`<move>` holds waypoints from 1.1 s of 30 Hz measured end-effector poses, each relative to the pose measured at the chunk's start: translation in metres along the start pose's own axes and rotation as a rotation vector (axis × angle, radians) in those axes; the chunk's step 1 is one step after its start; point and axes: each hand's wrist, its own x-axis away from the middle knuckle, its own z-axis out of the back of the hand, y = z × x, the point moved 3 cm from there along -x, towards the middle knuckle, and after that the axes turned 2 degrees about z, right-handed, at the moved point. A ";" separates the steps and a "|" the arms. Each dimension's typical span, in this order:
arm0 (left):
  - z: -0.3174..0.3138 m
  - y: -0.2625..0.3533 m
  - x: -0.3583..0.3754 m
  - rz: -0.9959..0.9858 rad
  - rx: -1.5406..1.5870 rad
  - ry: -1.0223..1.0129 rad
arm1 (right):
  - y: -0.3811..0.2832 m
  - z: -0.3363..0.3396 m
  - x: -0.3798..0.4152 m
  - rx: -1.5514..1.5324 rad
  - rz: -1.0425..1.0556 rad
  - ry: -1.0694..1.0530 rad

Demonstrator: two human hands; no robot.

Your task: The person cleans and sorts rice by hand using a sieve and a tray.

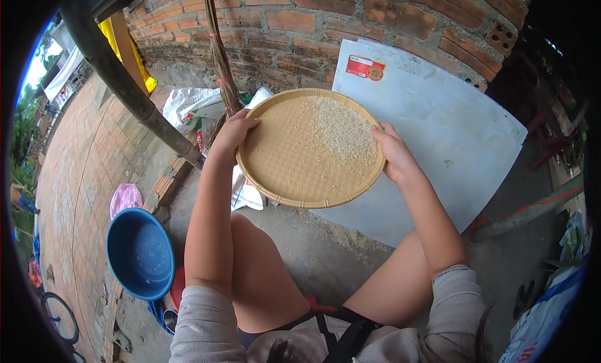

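Note:
A round, tan winnowing tray (275, 156) with a woven pattern and a ribbed rim is held up in front of me, above my knees. My left hand (233, 132) grips its left rim, the thumb lying over the edge. On the opposite side my right hand (393, 151) is closed on the right rim, fingers underneath and partly hidden. Pale grains that look like rice (346, 130) are heaped toward the tray's upper right, with a thin scatter over the middle.
A large pale sheet (438, 156) leans against the brick wall (288, 21) ahead. To my left are a blue basin (139, 253), a pink bag (126, 199) and a slanting pole (125, 84). A straw broom (219, 56) and white sacks (197, 103) stand behind the tray.

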 end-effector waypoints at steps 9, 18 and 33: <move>0.097 0.009 0.151 -0.079 0.066 0.450 | 0.008 -0.120 0.014 -0.168 -0.150 -0.553; 0.184 -0.007 0.493 -0.197 0.134 1.195 | 0.050 -0.367 0.197 -0.113 -0.443 -1.330; 0.069 -0.088 0.651 -0.577 0.418 1.320 | 0.080 -0.396 0.365 0.012 -0.515 -1.671</move>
